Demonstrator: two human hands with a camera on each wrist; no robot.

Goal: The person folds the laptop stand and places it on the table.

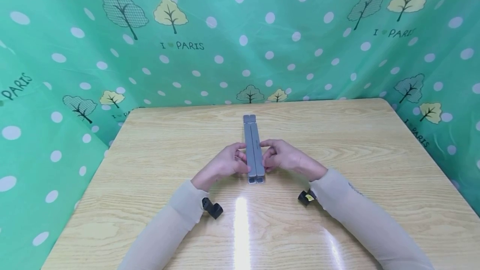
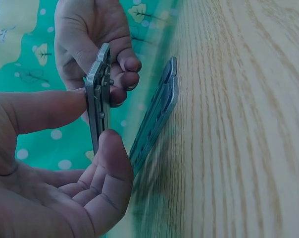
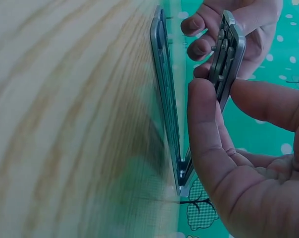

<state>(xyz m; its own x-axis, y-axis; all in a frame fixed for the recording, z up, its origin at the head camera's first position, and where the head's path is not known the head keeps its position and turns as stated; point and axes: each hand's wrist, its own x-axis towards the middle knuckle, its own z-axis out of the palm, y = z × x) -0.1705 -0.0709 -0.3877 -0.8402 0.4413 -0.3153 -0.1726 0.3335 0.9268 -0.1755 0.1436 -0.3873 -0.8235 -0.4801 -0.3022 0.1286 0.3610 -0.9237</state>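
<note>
A grey metal folding laptop stand [image 1: 256, 149] lies lengthwise at mid-table, its two narrow bars side by side. The wrist views show it spread into a V, hinged at the far end. Its lower part [image 3: 165, 89] lies along the tabletop, while the upper part [image 2: 93, 99] is raised at the near end. My left hand [image 1: 225, 161] pinches the raised part from the left, thumb on the outer face and fingers underneath. From the right, my right hand [image 1: 286, 155] pinches the same part, thumb on top and a finger below.
The wood-grain table [image 1: 168, 136] extends around the stand, with bright light reflections near the front. A green dotted curtain [image 1: 225, 61] printed with trees hangs behind and at both sides. Each wrist carries a small black camera [image 1: 212, 208].
</note>
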